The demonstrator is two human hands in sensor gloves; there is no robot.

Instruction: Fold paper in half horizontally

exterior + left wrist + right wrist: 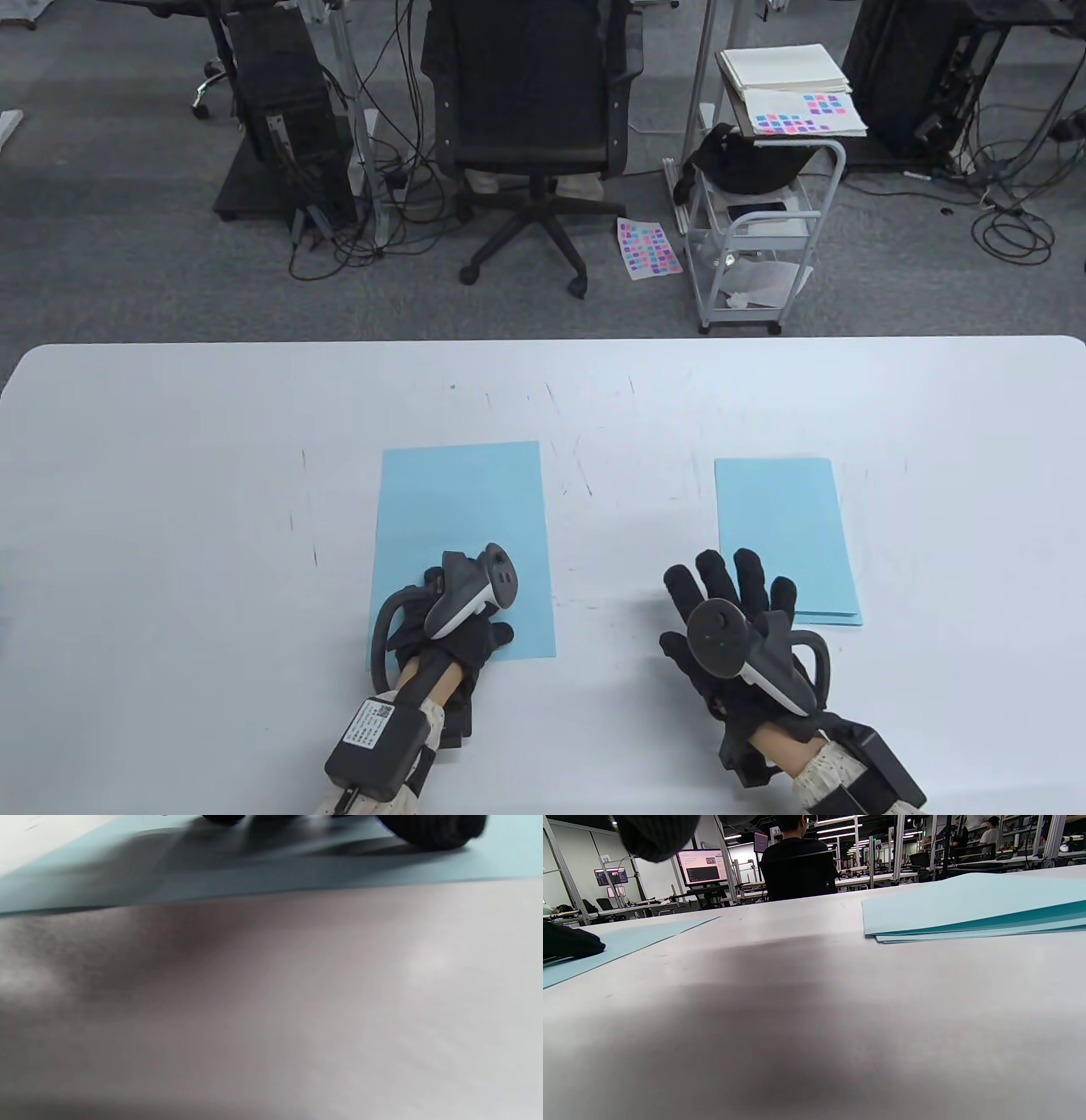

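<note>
Fingers (501,632) of the left hand (450,620) rest on the near part of a flat light-blue sheet of paper (462,518) left of the desk's (170,509) middle; whether they pinch it cannot be told. Spread straight, the right hand (730,611) lies beside a folded blue stack (785,526), its outer fingertips over the stack's near left corner. Beyond the desk, a white cart (764,221) holds papers.

Grey carpet floor (110,212) beyond the white table (170,441); black office chair (530,102) at 12 o'clock, white wire cart (764,246) at 1 o'clock with papers on top. Black PC tower (284,119) and loose cables at 11 o'clock. Right wrist view: ceiling strip lights (835,830), lit monitor (702,866), rows of desks.
</note>
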